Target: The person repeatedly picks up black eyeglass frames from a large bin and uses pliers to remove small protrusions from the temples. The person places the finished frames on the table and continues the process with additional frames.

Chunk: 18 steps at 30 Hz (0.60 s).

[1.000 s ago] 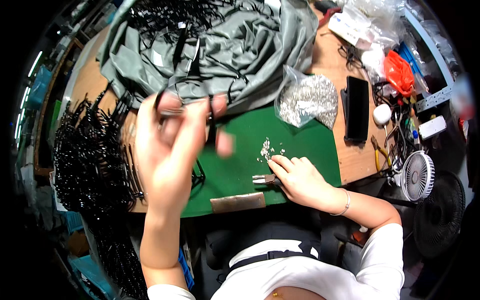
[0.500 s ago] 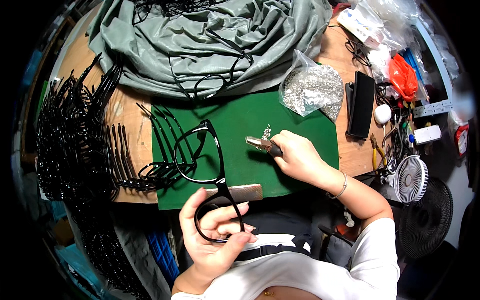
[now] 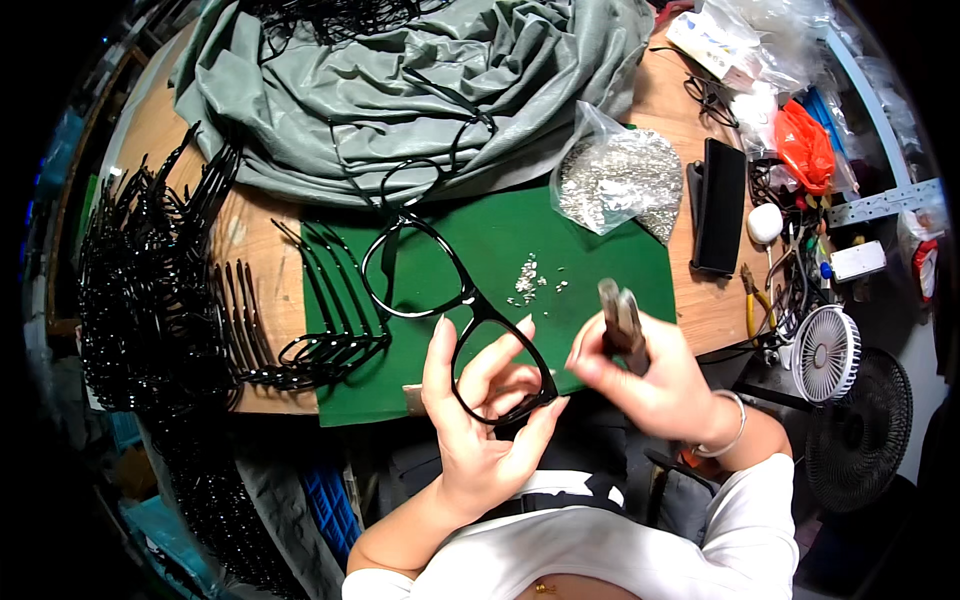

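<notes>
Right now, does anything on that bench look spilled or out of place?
Possibly the tiny silvery pieces: they lie loose and scattered on the green mat, apart from the clear bag. Nothing looks plainly damaged.

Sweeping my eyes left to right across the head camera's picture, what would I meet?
Heap of glossy black strips, black glasses frame in the left fingers, pliers in the right fingers, black slab, white rounded object, small white fan.
</notes>
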Motion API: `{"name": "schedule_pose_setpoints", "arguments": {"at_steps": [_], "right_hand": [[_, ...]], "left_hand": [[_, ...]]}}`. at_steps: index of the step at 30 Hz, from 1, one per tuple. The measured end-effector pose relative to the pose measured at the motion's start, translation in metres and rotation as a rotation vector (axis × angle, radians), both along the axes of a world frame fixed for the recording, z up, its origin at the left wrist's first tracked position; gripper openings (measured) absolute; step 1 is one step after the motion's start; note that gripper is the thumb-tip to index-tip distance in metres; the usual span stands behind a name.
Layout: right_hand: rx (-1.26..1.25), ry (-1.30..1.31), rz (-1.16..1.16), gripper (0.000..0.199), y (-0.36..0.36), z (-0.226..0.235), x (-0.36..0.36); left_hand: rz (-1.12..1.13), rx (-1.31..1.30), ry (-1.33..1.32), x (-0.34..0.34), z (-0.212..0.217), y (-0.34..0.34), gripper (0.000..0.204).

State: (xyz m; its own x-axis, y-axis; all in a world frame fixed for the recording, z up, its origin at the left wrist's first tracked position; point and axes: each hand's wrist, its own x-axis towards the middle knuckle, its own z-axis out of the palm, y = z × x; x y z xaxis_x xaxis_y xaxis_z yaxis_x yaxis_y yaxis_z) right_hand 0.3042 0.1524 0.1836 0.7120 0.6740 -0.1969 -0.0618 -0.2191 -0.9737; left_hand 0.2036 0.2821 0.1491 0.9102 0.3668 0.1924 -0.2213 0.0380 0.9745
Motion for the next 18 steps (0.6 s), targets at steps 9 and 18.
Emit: {"name": "schedule_pose_setpoints", "arguments": {"at_steps": [9, 18], "right_hand": [[0.227, 0.154, -0.157, 0.016, -0.002, -0.011, -0.023], [0.05, 0.48, 0.021, 0.022, 0.001, 0.011, -0.007]], "left_hand": [[0.114, 0.2, -0.005, 0.01, -0.002, -0.025, 0.089], [-0.073, -0.089, 0.093, 0.01, 0.012, -0.01, 0.084]]}}
